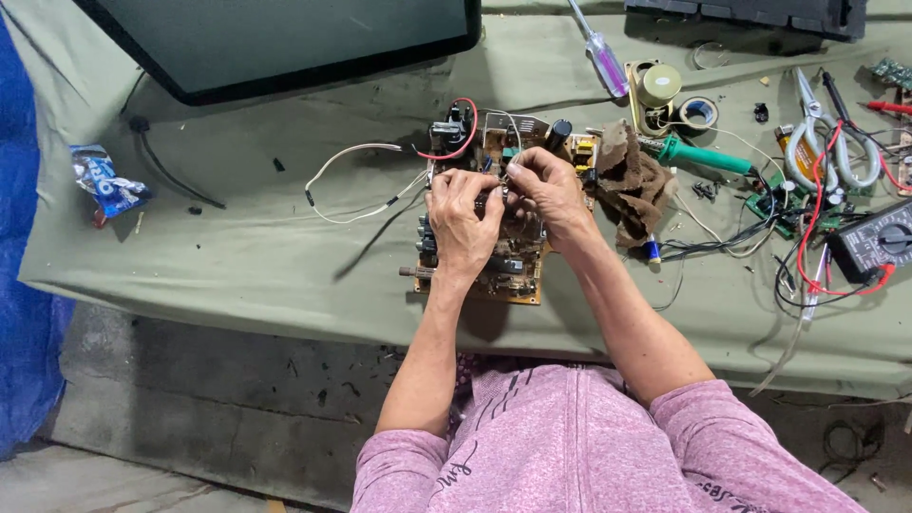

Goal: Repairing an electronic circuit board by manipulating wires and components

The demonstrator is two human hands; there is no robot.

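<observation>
Head view. Circuit board (484, 266) lies flat on the green-grey cloth (266, 256), at bench centre near its front edge, component side up. Both hands are on top of it.

Left hand (463, 223): back facing up, fingers curled inward over the middle of the board, tips touching parts there. Whether it pinches anything, cannot tell; the fingertips are hidden under the knuckles.

Right hand (546, 190): just beside the left, touching it at the fingers. Thumb and forefinger pressed together on something thin and pale at the upper part of the board, near a metal bracket (508, 123). What the pinched item is, too small to tell.

Red wire (456, 147) loops off the board's far left corner. White wires (347, 180) trail leftward from the same edge across the cloth.

Right of the board, touching its edge: brown rag (632, 180). Past it, a green-handled soldering iron (703, 157), a tangle of red and black leads, pale pliers (822, 142) and a dark multimeter (879, 237) near the right edge.

Far side: screwdriver (598, 52) with clear purple handle, a tape roll (699, 112), a dark screen (285, 38) at upper left.

Left end of cloth: blue snack wrapper (104, 180), well apart from the board.

Person wears pink sleeves (589, 446).
</observation>
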